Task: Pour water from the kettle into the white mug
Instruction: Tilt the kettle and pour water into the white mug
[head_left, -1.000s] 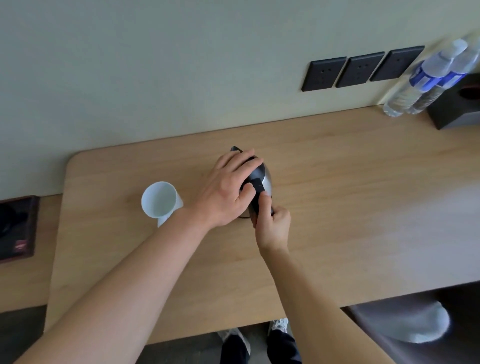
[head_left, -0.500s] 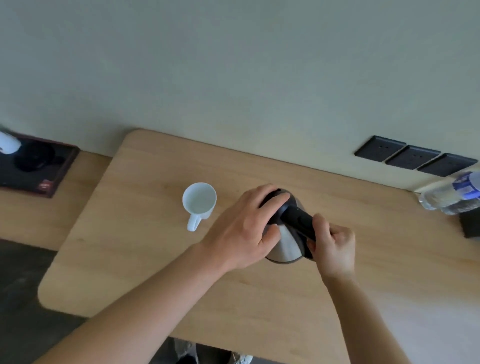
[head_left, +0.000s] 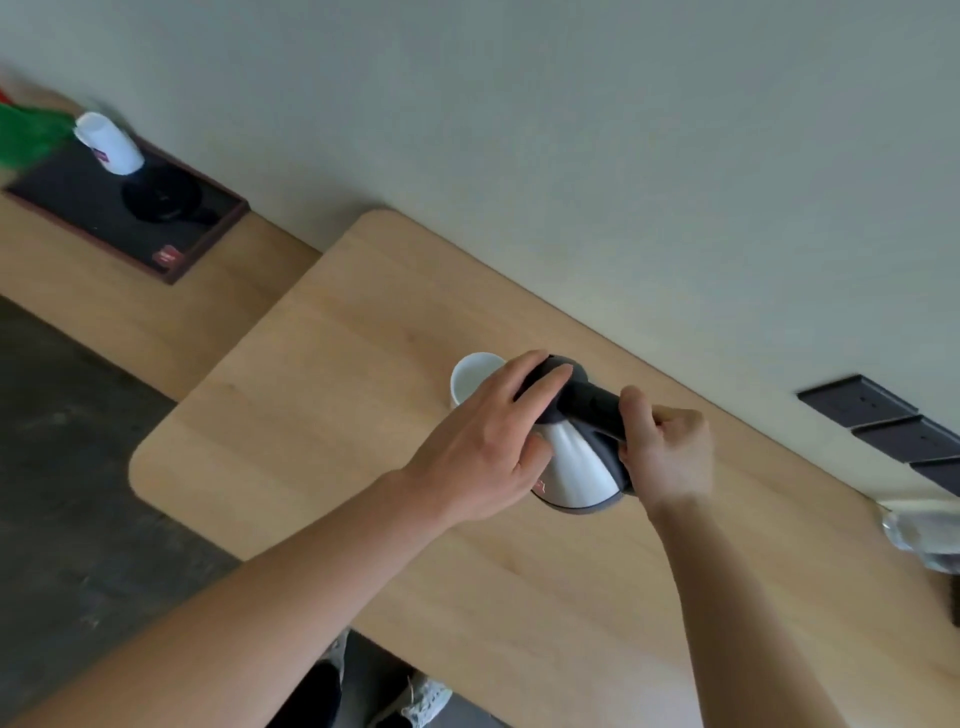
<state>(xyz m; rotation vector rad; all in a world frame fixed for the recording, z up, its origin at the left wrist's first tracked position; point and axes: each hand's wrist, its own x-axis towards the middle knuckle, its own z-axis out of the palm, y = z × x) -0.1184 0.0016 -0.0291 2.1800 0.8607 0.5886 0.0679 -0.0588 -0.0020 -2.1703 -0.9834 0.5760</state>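
Note:
A steel kettle (head_left: 576, 470) with a black lid and handle is tilted toward the white mug (head_left: 470, 376) on the wooden table (head_left: 332, 415). My right hand (head_left: 667, 452) is closed around the black handle. My left hand (head_left: 485, 447) lies flat over the kettle's lid and upper side, fingers resting on the black top. The kettle's spout end sits right over the mug's rim, and my left hand hides most of the mug. No water stream is visible.
A dark tray (head_left: 130, 208) with a black kettle base (head_left: 161, 196) and a white cup (head_left: 109, 143) sits on a lower shelf at far left. Black wall sockets (head_left: 883, 415) and a plastic bottle (head_left: 919, 535) are at right. The table's rounded corner lies left of the mug.
The kettle has tipped and moved left until its top is over the mug, with both hands still on it. The camera view has swung left and rolled.

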